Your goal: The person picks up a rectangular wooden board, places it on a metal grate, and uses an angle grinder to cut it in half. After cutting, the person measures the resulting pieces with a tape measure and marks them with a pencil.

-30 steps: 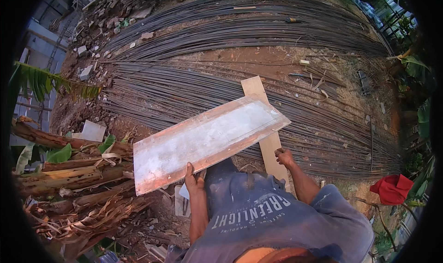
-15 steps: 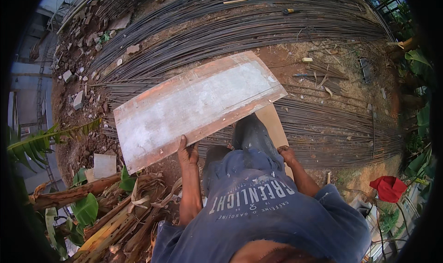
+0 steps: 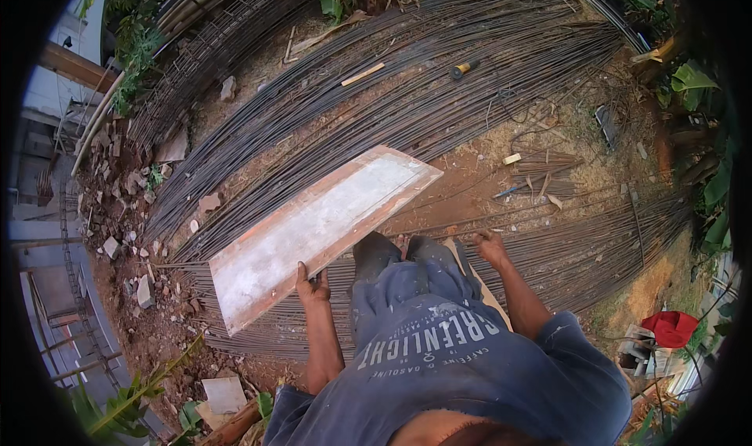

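The left hand (image 3: 312, 284) is clamped on the near long edge of a whitish wooden board (image 3: 313, 231) with reddish rims, which lies tilted at about 10 o'clock from the person's body, above the long steel rebars (image 3: 407, 93) spread on the red soil. The right hand (image 3: 491, 246), at about 1 o'clock, hangs beside the person's leg just over a pale plank (image 3: 486, 285), and I cannot tell if its fingers are apart or together. Further at 12 o'clock a small tool with yellow handle (image 3: 464, 68) rests on the rebars, and a red cloth (image 3: 670, 327) lies at 4 o'clock.
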The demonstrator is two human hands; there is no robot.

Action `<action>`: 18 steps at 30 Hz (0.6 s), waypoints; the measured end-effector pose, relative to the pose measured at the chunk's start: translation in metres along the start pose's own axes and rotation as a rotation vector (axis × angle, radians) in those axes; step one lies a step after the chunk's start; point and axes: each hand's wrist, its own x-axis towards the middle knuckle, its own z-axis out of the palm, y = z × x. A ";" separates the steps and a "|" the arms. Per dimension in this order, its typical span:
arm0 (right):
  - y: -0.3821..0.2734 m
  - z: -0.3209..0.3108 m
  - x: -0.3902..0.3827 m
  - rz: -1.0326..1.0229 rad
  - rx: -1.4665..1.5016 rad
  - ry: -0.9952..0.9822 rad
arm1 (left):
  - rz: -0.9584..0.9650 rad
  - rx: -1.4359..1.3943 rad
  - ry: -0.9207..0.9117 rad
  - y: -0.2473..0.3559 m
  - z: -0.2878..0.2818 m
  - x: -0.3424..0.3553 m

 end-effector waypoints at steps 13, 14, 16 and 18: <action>-0.104 -0.015 0.100 0.328 -0.113 0.079 | -0.124 0.156 0.035 -0.015 0.318 0.211; -0.130 -0.012 0.097 0.322 -0.117 0.058 | -0.143 0.183 0.009 -0.018 0.352 0.214; -0.161 -0.007 0.097 0.255 -0.141 0.024 | -0.137 0.260 0.017 -0.021 0.408 0.219; -0.126 -0.010 0.130 0.009 -0.271 0.061 | -0.146 0.256 -0.025 -0.025 0.451 0.223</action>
